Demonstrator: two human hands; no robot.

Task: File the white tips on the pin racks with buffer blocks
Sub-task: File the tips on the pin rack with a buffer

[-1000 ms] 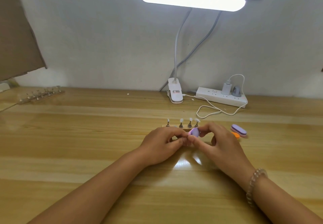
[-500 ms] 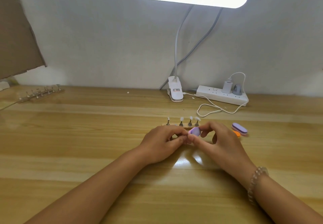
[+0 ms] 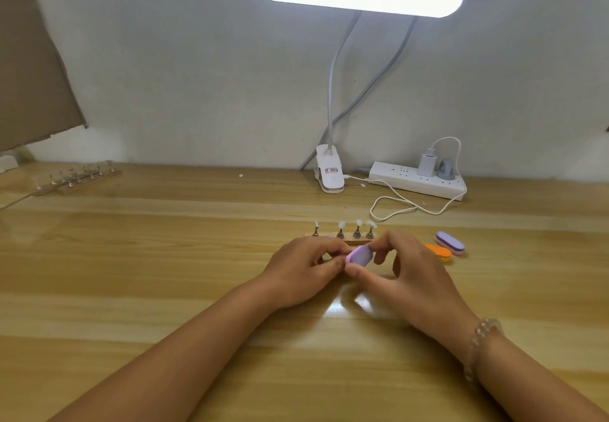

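A small wooden pin rack (image 3: pixel 354 241) stands on the table just beyond my hands, with several metal pins carrying white tips (image 3: pixel 358 223). My right hand (image 3: pixel 408 276) pinches a purple buffer block (image 3: pixel 360 255) between thumb and fingers. My left hand (image 3: pixel 304 275) has its fingers curled right against the block, pinching something small that the fingers hide. Both hands meet in front of the rack.
Two more buffer blocks, purple (image 3: pixel 449 243) and orange (image 3: pixel 438 252), lie right of my hands. A second pin rack (image 3: pixel 77 179) sits far left. A clip lamp (image 3: pixel 329 171), a power strip (image 3: pixel 417 181) and a looped white cable (image 3: pixel 395 207) are at the back.
The hands stay together in front of the rack; the purple block has shifted slightly between my fingers.
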